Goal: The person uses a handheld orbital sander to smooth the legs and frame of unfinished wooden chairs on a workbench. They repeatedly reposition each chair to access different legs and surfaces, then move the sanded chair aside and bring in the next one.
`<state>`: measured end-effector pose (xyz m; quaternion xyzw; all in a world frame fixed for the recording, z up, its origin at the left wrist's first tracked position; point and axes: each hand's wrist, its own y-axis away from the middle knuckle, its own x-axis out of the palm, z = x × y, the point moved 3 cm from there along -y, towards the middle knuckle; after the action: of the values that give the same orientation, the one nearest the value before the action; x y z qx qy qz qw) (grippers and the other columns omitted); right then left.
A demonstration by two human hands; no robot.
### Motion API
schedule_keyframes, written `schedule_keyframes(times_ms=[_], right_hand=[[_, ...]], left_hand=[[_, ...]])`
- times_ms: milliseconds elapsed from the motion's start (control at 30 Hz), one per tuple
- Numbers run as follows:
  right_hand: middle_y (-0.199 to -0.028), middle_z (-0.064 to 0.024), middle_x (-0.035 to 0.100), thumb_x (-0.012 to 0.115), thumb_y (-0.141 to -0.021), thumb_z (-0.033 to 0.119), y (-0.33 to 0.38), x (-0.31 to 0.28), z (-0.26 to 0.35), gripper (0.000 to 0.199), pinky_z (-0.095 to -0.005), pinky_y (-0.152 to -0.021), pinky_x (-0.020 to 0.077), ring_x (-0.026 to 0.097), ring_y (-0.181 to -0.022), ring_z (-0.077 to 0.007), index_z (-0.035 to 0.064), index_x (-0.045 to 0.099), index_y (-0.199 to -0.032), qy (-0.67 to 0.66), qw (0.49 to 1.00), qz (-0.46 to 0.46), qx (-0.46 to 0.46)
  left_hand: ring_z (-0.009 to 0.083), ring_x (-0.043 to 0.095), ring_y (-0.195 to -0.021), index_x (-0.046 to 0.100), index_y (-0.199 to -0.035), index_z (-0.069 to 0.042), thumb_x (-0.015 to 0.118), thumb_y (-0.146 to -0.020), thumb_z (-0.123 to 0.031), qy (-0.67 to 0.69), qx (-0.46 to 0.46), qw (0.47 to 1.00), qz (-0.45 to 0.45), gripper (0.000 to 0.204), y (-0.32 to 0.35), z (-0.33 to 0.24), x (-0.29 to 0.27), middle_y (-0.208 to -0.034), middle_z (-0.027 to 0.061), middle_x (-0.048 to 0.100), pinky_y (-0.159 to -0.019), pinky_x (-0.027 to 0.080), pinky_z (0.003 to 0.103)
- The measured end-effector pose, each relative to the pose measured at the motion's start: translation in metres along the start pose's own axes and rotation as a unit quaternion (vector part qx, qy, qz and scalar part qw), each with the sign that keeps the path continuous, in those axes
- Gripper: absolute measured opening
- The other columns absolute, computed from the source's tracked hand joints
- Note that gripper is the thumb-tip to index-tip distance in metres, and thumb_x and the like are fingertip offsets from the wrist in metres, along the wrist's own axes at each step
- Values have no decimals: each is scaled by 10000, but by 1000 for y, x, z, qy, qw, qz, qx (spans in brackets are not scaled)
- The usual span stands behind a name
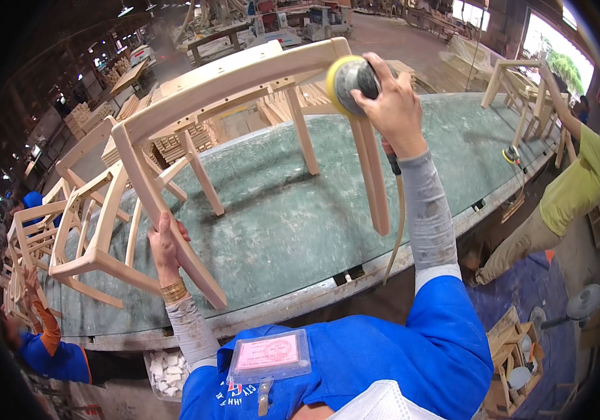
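Observation:
A pale wooden chair frame stands in front of me on the green-topped workbench, its legs resting on the bench. My left hand is wrapped round the frame's near left upright, low down. High at the frame's right corner, my right hand grips a round power sander with a black body and a yellow-edged pad. The sander's pad is against the corner of the wood; its face is hidden. A hose hangs from the sander over the bench's near edge.
More chair frames crowd the bench at left, beside a co-worker in blue. At right, a person in a yellow-green shirt works near another frame and sander. Stacked wood lies beyond. A wooden box sits lower right.

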<state>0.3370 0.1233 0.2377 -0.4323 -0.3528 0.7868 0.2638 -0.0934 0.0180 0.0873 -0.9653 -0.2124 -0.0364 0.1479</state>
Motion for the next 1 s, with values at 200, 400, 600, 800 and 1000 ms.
schedule_keyframes(times_ms=[200,400,600,800,1000], right_hand=[[-966,-212,534,726,-698,330,-3,-3,-13,630,-456,-741,525,625,-830,-406,307,479,-1277,-4,1000,-3,-4],[-957,-215,537,712,-714,354,-1,-4,-14,627,-455,-742,521,624,-836,-401,314,464,-1288,-1,1000,-6,-31],[-963,-190,551,716,-713,352,-5,-4,-16,619,-451,-771,516,624,-862,-378,331,477,-1284,-11,1000,-2,4],[-947,-203,536,708,-715,377,-26,-5,-12,630,-463,-757,517,627,-835,-389,325,467,-1295,-4,1000,-8,-9],[-1167,-207,584,765,-650,362,-43,4,-80,732,-401,-902,469,594,-1056,-330,204,488,-1310,-172,981,43,82]], left_hand=[[143,535,-470,497,-850,-33,616,-879,-373,9,11,1000,15,362,2,-1,2,-596,74,533,-428,458,261],[142,536,-473,492,-851,-39,629,-871,-368,-15,15,1000,12,357,6,1,2,-596,68,531,-429,460,262],[147,537,-474,496,-857,-25,635,-866,-356,-5,13,1000,0,359,6,0,1,-600,69,535,-427,462,266],[149,539,-476,493,-856,-23,638,-862,-346,3,8,1000,4,354,8,-2,6,-600,75,536,-426,463,268],[153,538,-474,494,-856,-30,635,-861,-346,5,5,1000,-6,346,10,-2,6,-601,76,538,-423,453,269]])
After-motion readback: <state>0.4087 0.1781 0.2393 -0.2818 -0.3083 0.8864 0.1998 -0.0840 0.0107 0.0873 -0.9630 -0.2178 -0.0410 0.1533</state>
